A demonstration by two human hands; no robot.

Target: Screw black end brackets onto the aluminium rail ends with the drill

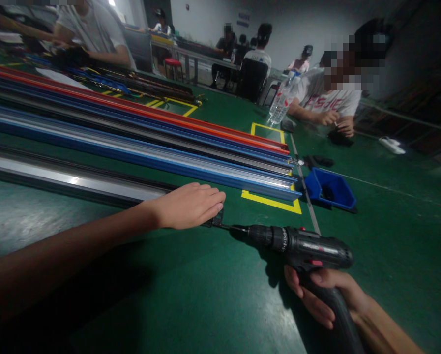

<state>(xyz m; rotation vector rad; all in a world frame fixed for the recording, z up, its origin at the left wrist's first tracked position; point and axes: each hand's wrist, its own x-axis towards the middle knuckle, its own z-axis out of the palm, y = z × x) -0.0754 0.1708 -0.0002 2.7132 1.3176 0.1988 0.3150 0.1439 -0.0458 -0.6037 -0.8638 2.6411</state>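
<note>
My left hand lies over the right end of a silver and black metal profile, its fingers together and curled over the end. A small black end piece shows beneath the fingertips. In my right hand is a black cordless drill, held by its handle and pointing left. The drill's long thin bit reaches the black end piece, close under my left fingers. Whether the tip sits in a screw is too small to tell.
Blue, grey and orange-red profiles lie side by side behind my left hand. A blue bin holding dark parts stands at the right. Farther back are plastic bottles and a person working at the green table. Yellow tape marks the surface.
</note>
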